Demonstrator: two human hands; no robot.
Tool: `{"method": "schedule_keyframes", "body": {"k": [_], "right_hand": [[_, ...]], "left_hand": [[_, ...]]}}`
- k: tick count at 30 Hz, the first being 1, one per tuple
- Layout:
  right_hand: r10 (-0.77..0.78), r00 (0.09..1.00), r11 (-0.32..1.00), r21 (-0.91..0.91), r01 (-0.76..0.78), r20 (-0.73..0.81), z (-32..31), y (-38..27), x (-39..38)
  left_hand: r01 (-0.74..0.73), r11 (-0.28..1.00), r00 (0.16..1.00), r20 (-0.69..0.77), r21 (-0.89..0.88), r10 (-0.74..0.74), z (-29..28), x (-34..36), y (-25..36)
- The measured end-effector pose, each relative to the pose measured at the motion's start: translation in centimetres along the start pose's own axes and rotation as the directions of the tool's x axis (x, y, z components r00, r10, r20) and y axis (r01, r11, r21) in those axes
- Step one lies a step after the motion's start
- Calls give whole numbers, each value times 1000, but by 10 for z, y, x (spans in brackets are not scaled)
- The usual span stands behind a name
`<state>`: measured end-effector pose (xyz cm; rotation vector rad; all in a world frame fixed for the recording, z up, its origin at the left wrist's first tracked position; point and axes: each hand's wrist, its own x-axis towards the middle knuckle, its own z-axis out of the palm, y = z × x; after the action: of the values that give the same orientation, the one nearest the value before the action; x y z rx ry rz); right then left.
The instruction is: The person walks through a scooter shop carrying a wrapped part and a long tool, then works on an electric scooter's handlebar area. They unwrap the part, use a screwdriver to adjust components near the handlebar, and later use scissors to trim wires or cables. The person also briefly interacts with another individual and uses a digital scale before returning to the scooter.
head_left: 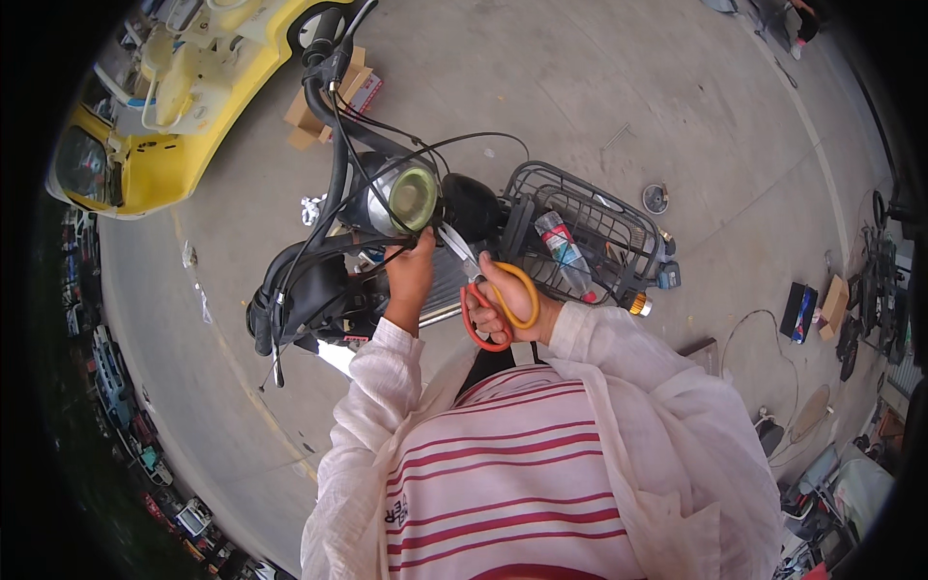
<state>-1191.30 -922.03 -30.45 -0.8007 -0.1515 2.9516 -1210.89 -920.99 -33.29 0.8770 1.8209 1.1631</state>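
My right hand (519,307) is closed around a pair of scissors (521,291) with orange and yellow loop handles. The handles are spread and the metal blades point up and left, toward the space beside the round headlamp (414,196). Just below that lamp, my left hand (413,275) has its fingers pinched together near the blade tips. What lies between those fingertips is hidden. Several black cables (372,189) run from the handlebar (340,164) of a two-wheeler past the lamp and toward my left hand.
A black wire basket (619,229) holds a plastic bottle (564,246) with a red and blue label. Beyond the handlebar stands a yellow vehicle body (208,145), near an open cardboard box (311,118). A small round metal part (655,198) lies on the concrete floor (541,68).
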Motion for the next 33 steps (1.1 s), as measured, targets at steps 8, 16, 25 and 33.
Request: {"method": "schedule_keyframes", "body": {"k": [8, 16, 25, 33], "right_hand": [[-2, 1000, 986, 169, 4, -13, 15, 3, 10], [-49, 981, 998, -54, 39, -188, 43, -7, 4], [138, 959, 971, 225, -81, -247, 56, -34, 9], [226, 917, 952, 273, -136, -330, 70, -58, 15]], "left_hand": [[-67, 998, 997, 50, -1, 67, -5, 5, -7], [-80, 994, 994, 81, 79, 74, -7, 8, -12], [-198, 970, 980, 52, 140, 192, -8, 9, -20], [-209, 968, 967, -175, -137, 184, -10, -14, 26]]}}
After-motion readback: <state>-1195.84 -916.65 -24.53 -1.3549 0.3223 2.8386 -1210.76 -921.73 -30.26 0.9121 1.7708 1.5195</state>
